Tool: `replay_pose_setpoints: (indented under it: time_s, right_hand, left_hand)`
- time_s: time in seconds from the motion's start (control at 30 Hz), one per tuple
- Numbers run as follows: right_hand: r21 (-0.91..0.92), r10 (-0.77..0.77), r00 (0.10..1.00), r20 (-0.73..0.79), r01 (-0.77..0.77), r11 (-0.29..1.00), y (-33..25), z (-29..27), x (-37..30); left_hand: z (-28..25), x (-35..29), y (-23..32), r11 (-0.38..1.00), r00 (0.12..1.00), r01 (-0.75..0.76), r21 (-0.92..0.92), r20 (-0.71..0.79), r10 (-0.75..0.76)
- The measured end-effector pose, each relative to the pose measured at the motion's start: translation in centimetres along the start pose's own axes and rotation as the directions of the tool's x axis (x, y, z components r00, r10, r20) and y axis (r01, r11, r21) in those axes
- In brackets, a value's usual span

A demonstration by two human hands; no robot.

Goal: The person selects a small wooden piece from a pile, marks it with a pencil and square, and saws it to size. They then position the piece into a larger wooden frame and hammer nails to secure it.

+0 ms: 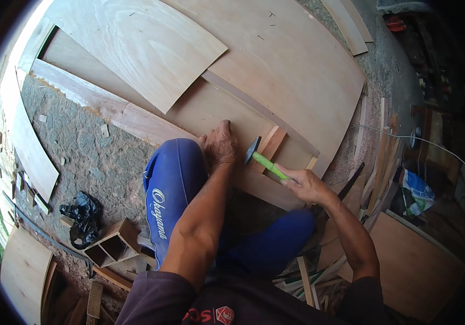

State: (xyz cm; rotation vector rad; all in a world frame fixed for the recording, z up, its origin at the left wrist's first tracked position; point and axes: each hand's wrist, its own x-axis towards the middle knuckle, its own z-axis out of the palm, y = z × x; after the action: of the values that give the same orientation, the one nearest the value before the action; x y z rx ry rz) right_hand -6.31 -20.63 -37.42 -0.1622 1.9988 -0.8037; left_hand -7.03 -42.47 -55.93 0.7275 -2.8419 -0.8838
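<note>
In my right hand (308, 187) is a hammer with a bright green handle (269, 164) and a dark metal head (252, 150). Its head is over the near part of a wooden frame, beside a short wooden block (273, 142) set between the frame's rails. My left hand (221, 143) is curled down at the frame's near rail (129, 118), left of the hammer head. What its fingers hold, if anything, is hidden. A thin plywood sheet (146, 49) lies loosely across the frame, and a larger plywood panel (292, 65) extends beyond it.
Several nails (260, 38) lie on the larger panel. Offcuts and strips (381, 157) are piled at the right, near a blue-and-white bag (418, 189). A black plastic bag (83, 216) and a small wooden box (114, 244) sit on the rough floor at the left.
</note>
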Motion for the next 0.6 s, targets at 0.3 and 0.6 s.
replay_pose_setpoints:
  time_s: [0.3, 0.6]
  right_hand:
    - [0.604, 0.254, 0.639, -0.726, 0.416, 0.68, -0.9, 11.4, 0.8]
    - [0.36, 0.192, 0.352, -0.916, 0.511, 0.78, 3.4, 17.8, 3.2]
  left_hand:
    - [-0.9, 0.4, 1.5, 1.0, 0.997, -0.004, 0.023, 0.081, 0.003]
    - [-4.5, -8.0, 6.0, 0.789, 0.517, -0.06, -0.612, 0.657, 0.549]
